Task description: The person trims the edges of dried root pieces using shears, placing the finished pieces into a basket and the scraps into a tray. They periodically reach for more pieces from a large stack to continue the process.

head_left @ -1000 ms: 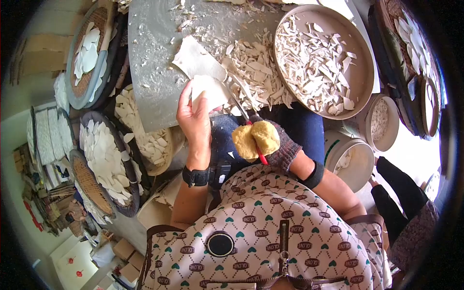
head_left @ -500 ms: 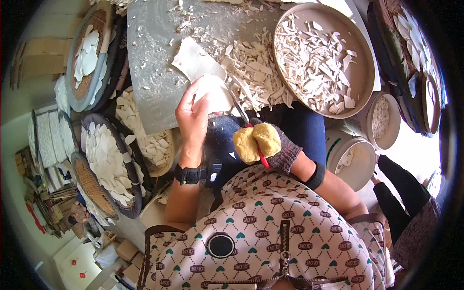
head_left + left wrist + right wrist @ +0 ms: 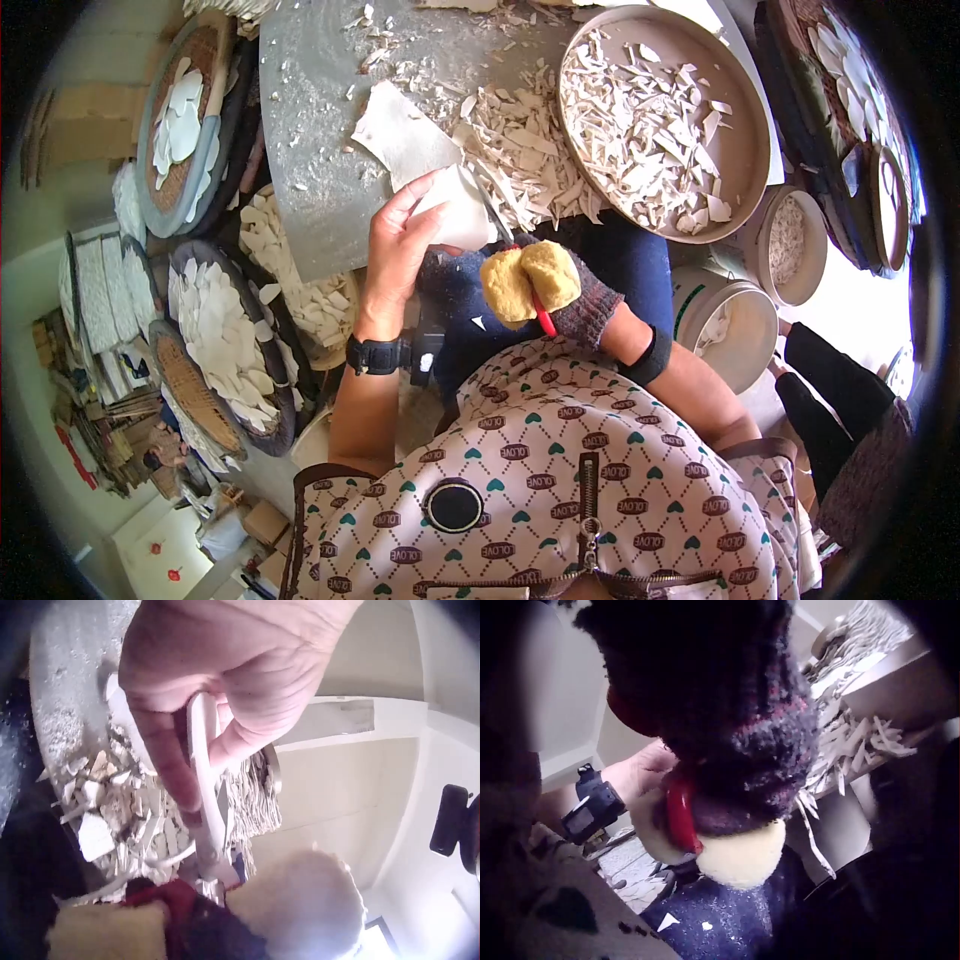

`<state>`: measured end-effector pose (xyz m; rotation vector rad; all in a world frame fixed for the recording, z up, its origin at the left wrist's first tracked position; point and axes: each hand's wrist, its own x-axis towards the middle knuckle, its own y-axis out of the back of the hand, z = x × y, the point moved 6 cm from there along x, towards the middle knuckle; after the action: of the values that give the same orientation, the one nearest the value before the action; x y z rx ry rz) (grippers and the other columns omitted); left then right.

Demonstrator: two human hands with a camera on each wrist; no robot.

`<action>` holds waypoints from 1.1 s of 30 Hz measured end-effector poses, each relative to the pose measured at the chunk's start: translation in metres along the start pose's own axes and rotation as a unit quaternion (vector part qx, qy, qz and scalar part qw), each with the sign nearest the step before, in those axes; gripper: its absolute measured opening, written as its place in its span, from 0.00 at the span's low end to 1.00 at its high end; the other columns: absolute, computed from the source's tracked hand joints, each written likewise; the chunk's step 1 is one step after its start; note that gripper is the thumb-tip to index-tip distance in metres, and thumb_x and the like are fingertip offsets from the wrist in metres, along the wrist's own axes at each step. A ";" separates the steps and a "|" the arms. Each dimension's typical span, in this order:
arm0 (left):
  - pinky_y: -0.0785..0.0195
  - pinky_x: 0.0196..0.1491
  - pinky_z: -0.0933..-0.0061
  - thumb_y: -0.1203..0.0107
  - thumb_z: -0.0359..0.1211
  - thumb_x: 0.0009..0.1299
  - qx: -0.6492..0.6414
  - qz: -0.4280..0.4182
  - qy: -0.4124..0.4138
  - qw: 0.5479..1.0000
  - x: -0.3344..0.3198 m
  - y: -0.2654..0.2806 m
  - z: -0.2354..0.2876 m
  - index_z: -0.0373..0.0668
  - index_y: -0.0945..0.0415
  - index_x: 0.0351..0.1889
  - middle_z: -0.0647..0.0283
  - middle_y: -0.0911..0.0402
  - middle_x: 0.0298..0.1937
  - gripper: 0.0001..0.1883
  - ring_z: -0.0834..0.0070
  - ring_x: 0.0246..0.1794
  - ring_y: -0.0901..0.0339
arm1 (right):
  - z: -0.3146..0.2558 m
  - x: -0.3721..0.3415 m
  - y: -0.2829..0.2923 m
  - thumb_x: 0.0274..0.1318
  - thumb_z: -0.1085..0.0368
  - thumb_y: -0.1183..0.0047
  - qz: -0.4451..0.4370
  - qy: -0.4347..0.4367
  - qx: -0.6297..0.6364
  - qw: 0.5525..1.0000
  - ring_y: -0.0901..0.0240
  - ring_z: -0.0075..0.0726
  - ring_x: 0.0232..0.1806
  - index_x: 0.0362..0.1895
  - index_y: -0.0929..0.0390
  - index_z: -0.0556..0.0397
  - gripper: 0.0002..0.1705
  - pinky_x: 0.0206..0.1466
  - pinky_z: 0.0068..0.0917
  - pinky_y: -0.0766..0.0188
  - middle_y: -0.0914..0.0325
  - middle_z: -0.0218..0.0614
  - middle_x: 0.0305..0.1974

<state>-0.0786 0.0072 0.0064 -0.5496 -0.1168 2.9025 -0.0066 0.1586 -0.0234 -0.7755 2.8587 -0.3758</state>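
Observation:
My bare left hand [image 3: 396,252] pinches a thin, flat white piece [image 3: 462,222] between thumb and fingers. The left wrist view shows this piece [image 3: 204,761] nearly edge-on. Over my lap, the gloved right hand [image 3: 592,308] grips red-handled scissors [image 3: 544,322], whose handles are padded with lumps of yellow foam [image 3: 505,290]. The scissor blades reach up to the right edge of the white piece. A larger white sheet [image 3: 402,132] lies on the table just beyond the left hand. In the right wrist view the knitted glove [image 3: 772,742] hides most of the grip.
The grey table [image 3: 310,190] bears a heap of white offcuts [image 3: 530,145]. A round tray [image 3: 738,180] of scraps stands at its right. Buckets [image 3: 745,350] stand below right, beside another person's dark-clad legs [image 3: 830,395]. Woven baskets [image 3: 185,375] of white pieces stand at left.
My left hand has shifted slightly left and toward my body, and the white piece has turned in it, its far end swinging down and right. The right hand with the scissors stays nearly in place.

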 end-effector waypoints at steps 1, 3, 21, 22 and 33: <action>0.26 0.25 0.79 0.51 0.26 0.64 0.007 -0.004 0.007 1.000 0.001 0.001 0.000 0.36 0.33 0.54 0.61 0.24 0.41 0.18 0.78 0.32 0.24 | 0.004 -0.001 0.000 0.46 0.64 0.42 0.014 -0.031 0.108 0.994 0.27 0.30 0.44 0.42 0.28 0.54 0.17 0.52 0.26 0.33 0.24 0.34 0.41; 0.26 0.25 0.79 0.50 0.25 0.64 -0.004 0.025 -0.001 1.000 0.000 0.006 -0.002 0.36 0.33 0.52 0.62 0.24 0.41 0.18 0.78 0.32 0.24 | 0.015 -0.006 -0.004 0.46 0.64 0.41 0.039 -0.090 0.315 0.944 0.27 0.30 0.44 0.42 0.28 0.55 0.18 0.51 0.26 0.32 0.24 0.34 0.41; 0.40 0.15 0.86 0.45 0.28 0.59 0.420 -0.427 0.233 0.766 0.021 -0.068 0.085 0.38 0.25 0.45 0.63 0.21 0.30 0.14 0.88 0.11 0.35 | -0.006 -0.049 0.005 0.51 0.57 0.55 0.043 0.130 -0.331 0.934 0.30 0.51 0.30 0.25 0.26 0.50 0.11 0.33 0.34 0.33 0.25 0.45 0.27; 0.40 0.15 0.86 0.45 0.28 0.60 0.437 -0.455 0.215 0.746 0.030 -0.093 0.094 0.39 0.23 0.43 0.64 0.21 0.31 0.13 0.89 0.11 0.36 | -0.011 -0.052 0.007 0.51 0.57 0.54 0.038 0.075 -0.310 0.947 0.30 0.51 0.31 0.26 0.26 0.50 0.12 0.34 0.34 0.32 0.25 0.45 0.28; 0.38 0.55 0.72 0.50 0.22 0.60 0.181 -0.460 -0.161 0.855 0.009 -0.259 0.164 0.35 0.34 0.54 0.57 0.27 0.51 0.21 0.72 0.52 0.30 | -0.020 -0.062 0.010 0.48 0.54 0.49 0.061 0.088 -0.350 0.931 0.27 0.45 0.34 0.30 0.22 0.51 0.14 0.39 0.33 0.30 0.23 0.43 0.31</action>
<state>-0.1046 0.2555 0.1837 0.0794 0.1020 1.9593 0.0371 0.2024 -0.0023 -0.6667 3.1959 0.6661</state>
